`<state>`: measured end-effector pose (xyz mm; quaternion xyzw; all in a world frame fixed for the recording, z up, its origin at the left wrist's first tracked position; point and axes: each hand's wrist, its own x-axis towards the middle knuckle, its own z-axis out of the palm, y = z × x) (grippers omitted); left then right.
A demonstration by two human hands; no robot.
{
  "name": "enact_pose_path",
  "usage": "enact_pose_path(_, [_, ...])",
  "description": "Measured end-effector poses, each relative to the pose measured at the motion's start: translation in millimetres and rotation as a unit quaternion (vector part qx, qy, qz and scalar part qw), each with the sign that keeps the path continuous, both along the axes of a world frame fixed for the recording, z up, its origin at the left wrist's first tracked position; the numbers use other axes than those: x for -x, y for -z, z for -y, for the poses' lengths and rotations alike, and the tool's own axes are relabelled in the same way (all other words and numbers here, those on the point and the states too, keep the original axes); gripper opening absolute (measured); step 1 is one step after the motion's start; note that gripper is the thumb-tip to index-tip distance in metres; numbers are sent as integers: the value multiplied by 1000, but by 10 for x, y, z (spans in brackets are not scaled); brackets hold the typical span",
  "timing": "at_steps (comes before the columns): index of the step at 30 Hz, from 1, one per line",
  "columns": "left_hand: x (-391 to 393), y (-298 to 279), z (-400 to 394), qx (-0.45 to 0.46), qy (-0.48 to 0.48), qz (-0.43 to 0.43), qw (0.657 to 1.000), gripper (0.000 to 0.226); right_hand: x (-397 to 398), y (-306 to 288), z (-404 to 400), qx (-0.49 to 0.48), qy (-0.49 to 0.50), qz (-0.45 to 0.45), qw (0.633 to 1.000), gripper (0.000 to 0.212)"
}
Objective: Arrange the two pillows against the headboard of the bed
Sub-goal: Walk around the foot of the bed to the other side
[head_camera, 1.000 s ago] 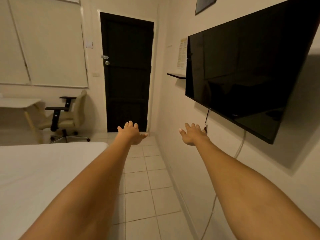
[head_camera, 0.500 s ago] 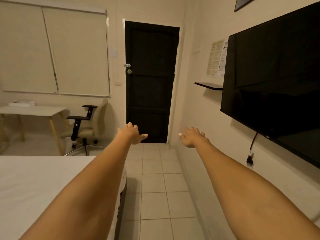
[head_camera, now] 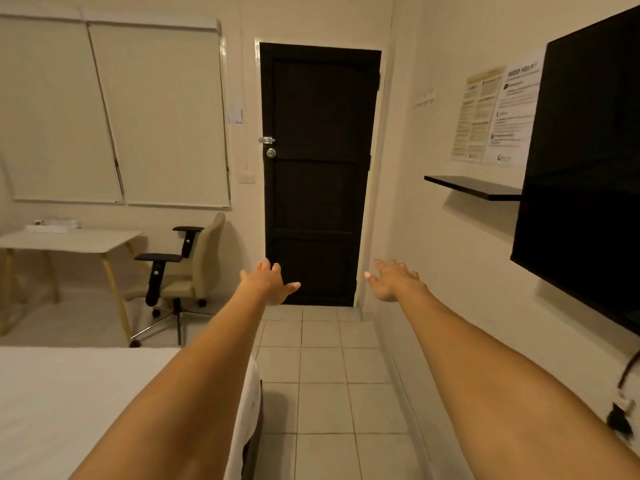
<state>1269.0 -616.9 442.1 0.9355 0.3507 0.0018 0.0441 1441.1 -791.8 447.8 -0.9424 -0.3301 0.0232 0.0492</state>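
Both my arms stretch straight forward over the tiled aisle. My left hand is open with its fingers spread, holding nothing, in front of the dark door. My right hand is open too and empty, close to the right wall. The bed with its white sheet fills the lower left; only its foot corner shows beneath my left forearm. No pillow and no headboard are in view.
A dark closed door stands straight ahead. A beige office chair and a white desk stand at the left under the blinds. A black TV and a dark shelf hang on the right wall. A tiled aisle runs beside the bed.
The view has swung left: the TV slid toward the right edge, and the desk, the blinds and more of the bed came in. Both hands stay stretched out and open.
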Motion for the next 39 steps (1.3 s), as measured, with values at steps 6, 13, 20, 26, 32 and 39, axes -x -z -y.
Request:
enact_pose_path(6, [-826,-53,-585,4,-29,6,1000,79,-983,-39,-685,2,-21,20,1000,65])
enact_pose_path(13, [-1584,-282,-1351,-10,-65,22,998,80,-1762,-218,-1625,-8,-66,15,998,64])
enact_pose_path(20, [-2104,-244,-2275,-23,-92,12,995,80,-2310,-186,-2650,-3,-103,10,995,63])
enact_pose_path(26, [-2549,-264,-3263,-33,-94,14,995,81,-2729,-149,-3626,-3,-106,-2,994,63])
enact_pose_path(32, [-2949,-386,-4260,-42,-98,13,994,81,-3117,-266,-4650,-4,-110,-11,994,64])
enact_pose_path(39, [-3350,-348,-5044,-17,-125,11,992,79,-3546,-256,-5645,-7,-131,-14,991,64])
